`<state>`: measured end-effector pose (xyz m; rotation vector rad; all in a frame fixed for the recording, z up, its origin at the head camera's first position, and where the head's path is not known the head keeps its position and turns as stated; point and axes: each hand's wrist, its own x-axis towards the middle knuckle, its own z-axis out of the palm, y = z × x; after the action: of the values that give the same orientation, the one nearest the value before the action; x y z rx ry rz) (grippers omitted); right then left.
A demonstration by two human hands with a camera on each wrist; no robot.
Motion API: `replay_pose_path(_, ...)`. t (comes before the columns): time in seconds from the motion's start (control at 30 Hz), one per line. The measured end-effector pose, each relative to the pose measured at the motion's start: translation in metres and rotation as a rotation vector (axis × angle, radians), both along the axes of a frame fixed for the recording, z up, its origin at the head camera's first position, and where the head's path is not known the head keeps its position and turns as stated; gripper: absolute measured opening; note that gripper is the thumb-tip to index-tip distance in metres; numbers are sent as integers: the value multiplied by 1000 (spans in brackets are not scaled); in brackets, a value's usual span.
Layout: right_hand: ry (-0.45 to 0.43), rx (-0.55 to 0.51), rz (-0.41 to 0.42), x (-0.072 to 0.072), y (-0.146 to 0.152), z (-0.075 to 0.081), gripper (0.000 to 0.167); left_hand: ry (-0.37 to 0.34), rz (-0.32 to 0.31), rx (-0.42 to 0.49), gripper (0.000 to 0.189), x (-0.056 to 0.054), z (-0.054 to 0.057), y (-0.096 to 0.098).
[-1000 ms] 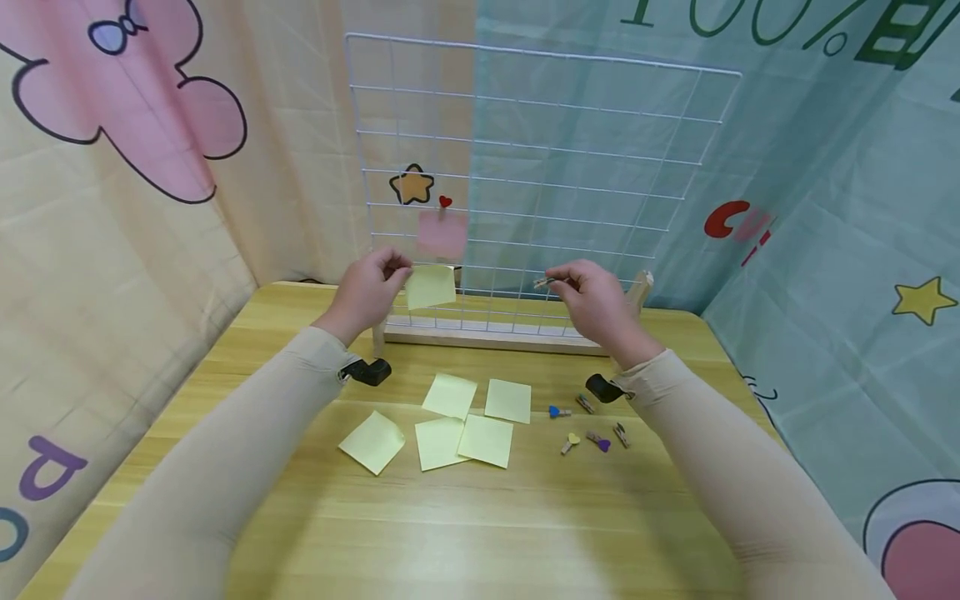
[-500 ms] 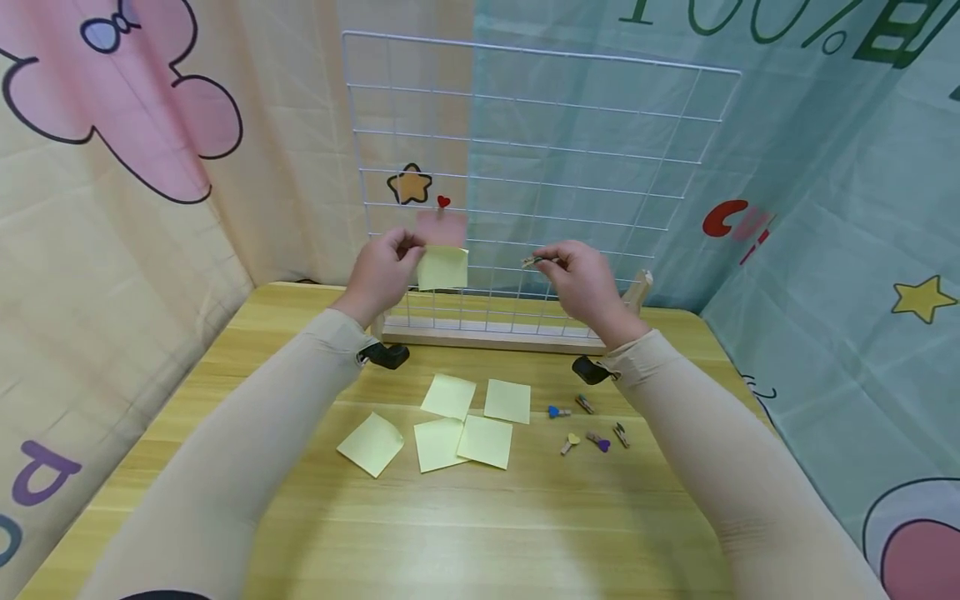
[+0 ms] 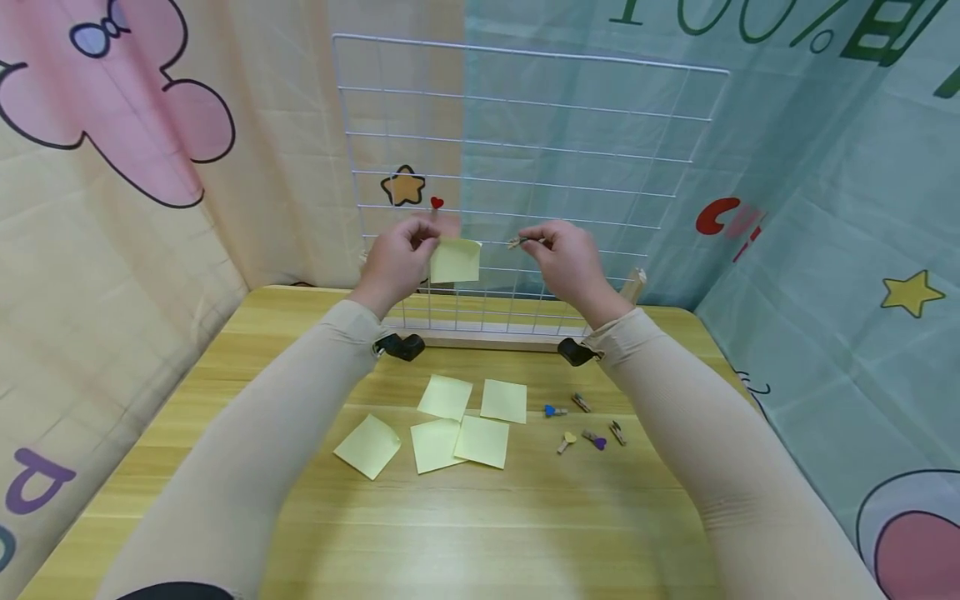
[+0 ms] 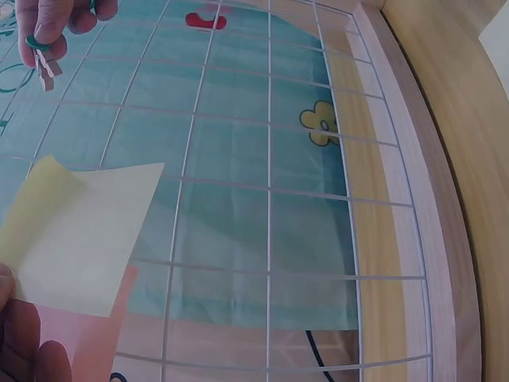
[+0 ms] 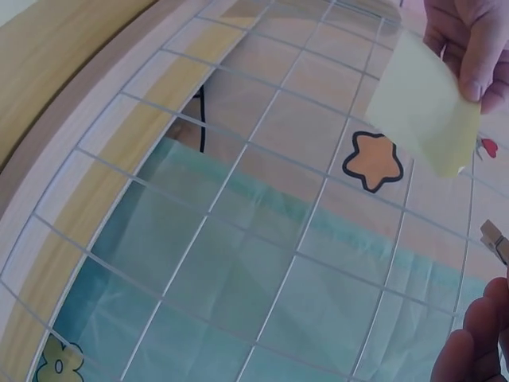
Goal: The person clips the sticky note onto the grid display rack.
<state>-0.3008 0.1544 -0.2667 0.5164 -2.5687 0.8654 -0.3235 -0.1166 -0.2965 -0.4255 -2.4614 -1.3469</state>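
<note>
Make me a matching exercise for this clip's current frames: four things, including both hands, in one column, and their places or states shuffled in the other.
Things
1. Left hand
2. Right hand
3. Pink note
4. Purple-heart clip

Places and states
A. lies on the table
B. holds a wooden clip
C. pinches a yellow note
D. hangs at the wire grid, below a red heart

Right pairs: 1-C, 2-B, 3-D, 4-A
</note>
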Motion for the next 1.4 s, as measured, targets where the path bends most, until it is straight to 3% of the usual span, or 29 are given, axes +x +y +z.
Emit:
replay_pose_path(0.8,-13,-2,-21,-10,-14,12,28,21,-7,21,20,-6,15,16)
replay_pose_path(1.4,-18,-8,-66,-27,-32,18,29,48,57,-22,23,-14,20,34)
